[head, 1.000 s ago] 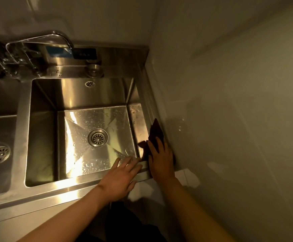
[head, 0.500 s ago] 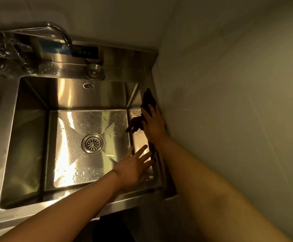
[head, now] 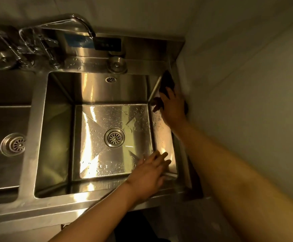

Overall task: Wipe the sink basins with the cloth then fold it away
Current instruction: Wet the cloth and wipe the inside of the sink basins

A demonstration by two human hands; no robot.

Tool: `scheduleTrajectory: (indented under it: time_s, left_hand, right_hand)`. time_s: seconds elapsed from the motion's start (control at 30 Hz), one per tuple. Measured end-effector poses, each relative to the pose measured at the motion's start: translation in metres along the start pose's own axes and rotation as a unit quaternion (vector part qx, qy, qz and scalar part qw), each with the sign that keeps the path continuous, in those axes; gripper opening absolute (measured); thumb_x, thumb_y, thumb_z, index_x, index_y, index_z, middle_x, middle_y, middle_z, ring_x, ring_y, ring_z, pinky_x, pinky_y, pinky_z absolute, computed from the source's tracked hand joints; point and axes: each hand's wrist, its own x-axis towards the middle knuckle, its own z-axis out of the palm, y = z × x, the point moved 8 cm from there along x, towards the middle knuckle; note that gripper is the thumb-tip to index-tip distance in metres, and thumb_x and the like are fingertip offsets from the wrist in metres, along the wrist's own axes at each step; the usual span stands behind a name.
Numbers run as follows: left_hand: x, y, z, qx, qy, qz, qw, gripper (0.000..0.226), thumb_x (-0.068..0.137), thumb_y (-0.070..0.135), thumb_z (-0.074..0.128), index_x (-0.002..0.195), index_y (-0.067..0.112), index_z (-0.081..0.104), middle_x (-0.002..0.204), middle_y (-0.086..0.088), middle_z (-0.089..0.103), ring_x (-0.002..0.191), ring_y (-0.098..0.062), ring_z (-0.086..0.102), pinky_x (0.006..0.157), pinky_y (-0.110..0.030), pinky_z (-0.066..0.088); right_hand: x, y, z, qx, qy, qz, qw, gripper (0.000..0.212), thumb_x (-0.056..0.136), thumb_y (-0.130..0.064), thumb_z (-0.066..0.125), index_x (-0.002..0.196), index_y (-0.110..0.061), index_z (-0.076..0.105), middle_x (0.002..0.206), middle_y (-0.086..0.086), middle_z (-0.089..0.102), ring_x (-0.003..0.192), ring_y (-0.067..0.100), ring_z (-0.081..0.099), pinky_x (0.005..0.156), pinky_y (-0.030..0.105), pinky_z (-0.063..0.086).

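A steel double sink fills the view. Water drops cover the floor of the right basin (head: 97,137) around its round drain (head: 114,137). Only part of the left basin (head: 4,119) shows at the left edge. My right hand (head: 174,106) presses a dark cloth (head: 166,81) flat on the sink's right rim, near the far right corner by the wall. The hand covers most of the cloth. My left hand (head: 149,173) rests with fingers spread at the basin's near right corner and holds nothing.
A curved faucet (head: 83,21) and its valves (head: 37,48) stand at the back left. A round cap (head: 117,64) sits on the back ledge under a dark control panel (head: 107,43). A pale wall (head: 247,102) runs close along the sink's right side.
My right hand has slid the cloth along the right rim from the near corner toward the far corner. My left hand has shifted slightly over the near right corner. The camera moved.
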Motion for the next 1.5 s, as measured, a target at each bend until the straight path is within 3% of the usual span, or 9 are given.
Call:
scheduleTrajectory:
  time_s: [0.33,0.57,0.8,0.97,1.1,1.2,1.27,1.33,1.5]
  left_hand:
    - [-0.143,-0.204,-0.116,0.114,0.158,-0.240,0.951,0.068,0.091,0.031,0.061,0.155,0.020,0.040,0.164,-0.009,0.033,0.157,-0.029,0.018,0.124,-0.059,0.019]
    - [-0.187,-0.279,-0.161,-0.019,0.286,-0.370,0.884,0.072,0.101,0.024,0.059,0.162,0.011,0.023,0.171,-0.004,0.014,0.156,-0.026,0.020,0.126,-0.043,0.022]
    - [-0.197,-0.289,-0.158,-0.126,0.424,-0.364,0.819,0.057,0.100,-0.002,0.042,0.154,0.017,0.046,0.166,0.007,0.033,0.150,-0.005,0.032,0.123,-0.024,0.028]
    - [-0.195,-0.294,-0.155,-0.090,0.399,-0.375,0.832,0.067,0.093,0.007,0.039,0.155,0.033,0.042,0.165,0.025,0.026,0.144,0.005,0.035,0.115,-0.015,0.029]
    - [-0.196,-0.299,-0.154,-0.114,0.408,-0.376,0.824,0.066,0.094,0.010,0.037,0.154,0.036,0.043,0.163,0.030,0.027,0.136,0.020,0.035,0.112,-0.014,0.031]
    - [-0.196,-0.298,-0.155,-0.107,0.416,-0.367,0.825,0.065,0.092,0.016,0.035,0.154,0.037,0.043,0.164,0.029,0.027,0.134,0.021,0.037,0.109,-0.012,0.034]
    - [-0.195,-0.297,-0.155,-0.092,0.413,-0.364,0.830,0.066,0.091,0.016,0.035,0.154,0.035,0.042,0.164,0.030,0.024,0.136,0.000,0.051,0.109,-0.028,0.045]
    - [-0.194,-0.296,-0.156,-0.083,0.411,-0.366,0.831,0.066,0.092,0.019,0.032,0.155,0.035,0.041,0.164,0.032,0.023,0.134,-0.013,0.057,0.106,-0.037,0.050]
    - [-0.195,-0.298,-0.154,-0.079,0.411,-0.357,0.835,0.067,0.094,0.012,0.035,0.155,0.037,0.039,0.164,0.033,0.021,0.135,0.002,0.051,0.102,-0.020,0.044]
  right_hand:
    - [-0.119,-0.149,0.065,0.354,-0.059,-0.047,0.932,0.048,0.094,-0.011,0.057,0.140,-0.026,0.058,0.147,-0.001,0.048,0.129,0.027,0.043,0.113,0.042,0.038]
    - [-0.117,-0.241,0.112,0.681,-0.162,0.113,0.705,0.051,0.096,-0.011,0.062,0.143,-0.027,0.052,0.135,-0.002,0.061,0.124,0.014,0.059,0.112,0.042,0.046]
    - [-0.140,-0.306,0.151,0.756,-0.224,0.248,0.562,0.050,0.092,-0.040,0.069,0.139,-0.034,0.058,0.135,-0.002,0.064,0.118,0.013,0.063,0.105,0.031,0.049]
    - [-0.136,-0.373,0.130,0.776,-0.254,0.159,0.555,0.050,0.079,-0.069,0.056,0.128,-0.069,0.046,0.116,-0.036,0.061,0.105,-0.017,0.059,0.086,0.005,0.047]
    - [-0.101,-0.406,0.121,0.788,-0.246,0.140,0.547,0.043,0.097,-0.048,0.052,0.140,-0.047,0.052,0.136,-0.010,0.064,0.124,0.012,0.059,0.111,0.038,0.046]
    - [-0.053,-0.409,0.117,0.773,-0.226,0.118,0.581,0.047,0.097,-0.054,0.047,0.144,-0.049,0.045,0.136,-0.008,0.061,0.121,0.016,0.059,0.101,0.033,0.047]
    - [-0.015,-0.410,0.122,0.762,-0.204,0.124,0.602,0.047,0.100,-0.051,0.048,0.146,-0.041,0.046,0.133,-0.006,0.060,0.114,0.015,0.058,0.091,0.025,0.047]
    - [0.017,-0.411,0.144,0.757,-0.194,0.144,0.608,0.048,0.105,-0.041,0.049,0.151,-0.028,0.045,0.142,-0.001,0.056,0.125,0.019,0.056,0.103,0.034,0.046]
    - [0.029,-0.407,0.217,0.697,-0.248,0.210,0.639,0.050,0.107,-0.039,0.045,0.155,-0.026,0.039,0.155,0.010,0.045,0.140,0.031,0.045,0.112,0.030,0.031]
